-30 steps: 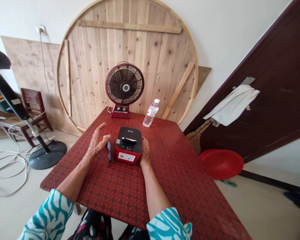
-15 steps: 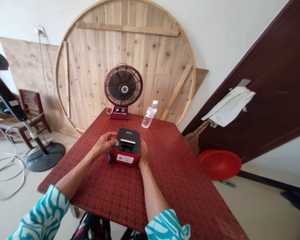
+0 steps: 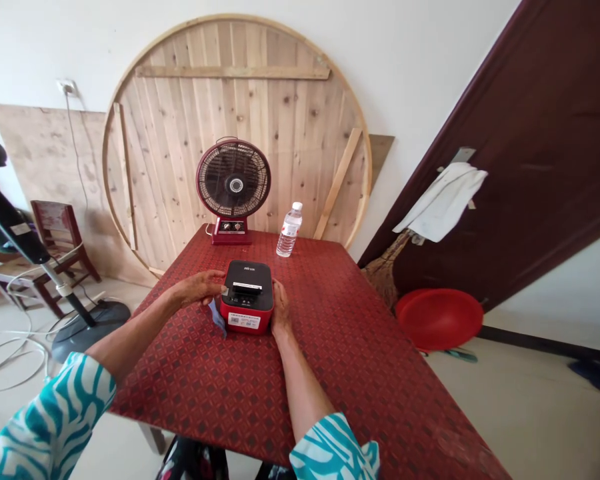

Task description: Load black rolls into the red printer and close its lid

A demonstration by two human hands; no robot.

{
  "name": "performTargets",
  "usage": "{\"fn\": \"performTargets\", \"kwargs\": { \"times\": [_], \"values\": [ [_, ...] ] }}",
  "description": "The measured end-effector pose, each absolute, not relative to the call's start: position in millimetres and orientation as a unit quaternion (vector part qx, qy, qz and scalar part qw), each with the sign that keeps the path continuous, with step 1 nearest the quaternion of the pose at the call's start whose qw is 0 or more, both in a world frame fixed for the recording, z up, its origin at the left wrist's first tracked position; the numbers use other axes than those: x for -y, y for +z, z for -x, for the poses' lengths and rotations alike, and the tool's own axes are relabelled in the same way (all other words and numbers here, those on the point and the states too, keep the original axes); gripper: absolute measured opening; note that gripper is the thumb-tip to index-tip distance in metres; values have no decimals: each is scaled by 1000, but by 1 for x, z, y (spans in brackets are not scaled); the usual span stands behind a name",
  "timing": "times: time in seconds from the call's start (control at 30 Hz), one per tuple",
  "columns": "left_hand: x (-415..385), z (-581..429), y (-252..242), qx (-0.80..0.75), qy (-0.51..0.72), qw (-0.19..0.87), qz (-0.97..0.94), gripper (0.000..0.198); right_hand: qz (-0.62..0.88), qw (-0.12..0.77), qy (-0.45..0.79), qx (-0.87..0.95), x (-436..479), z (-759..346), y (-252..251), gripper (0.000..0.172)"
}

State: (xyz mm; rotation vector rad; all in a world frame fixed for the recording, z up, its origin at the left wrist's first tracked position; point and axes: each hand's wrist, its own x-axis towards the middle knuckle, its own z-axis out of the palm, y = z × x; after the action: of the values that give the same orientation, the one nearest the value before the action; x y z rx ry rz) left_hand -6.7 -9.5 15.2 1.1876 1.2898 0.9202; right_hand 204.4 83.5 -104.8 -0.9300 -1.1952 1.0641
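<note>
Red-and-black label printer between left hand and right hand, fingers touching its sides

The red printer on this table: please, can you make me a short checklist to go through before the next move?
Left hand touching the red printer: ok.
Right hand against the printer's other side: ok.
Printer sitting flat on the table: ok.
Blue strip at the printer's left side lying free of it: cannot tell.
Water bottle upright and apart from the printer: ok.
</note>
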Motion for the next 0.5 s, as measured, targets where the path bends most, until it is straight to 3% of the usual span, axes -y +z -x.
{"fn": "performTargets", "kwargs": {
  "times": [0.5],
  "values": [
    [11,-2,-5,-529,447,596,-406,65,415,600,449,516,-77,-205,-98,50]
  ]
}}
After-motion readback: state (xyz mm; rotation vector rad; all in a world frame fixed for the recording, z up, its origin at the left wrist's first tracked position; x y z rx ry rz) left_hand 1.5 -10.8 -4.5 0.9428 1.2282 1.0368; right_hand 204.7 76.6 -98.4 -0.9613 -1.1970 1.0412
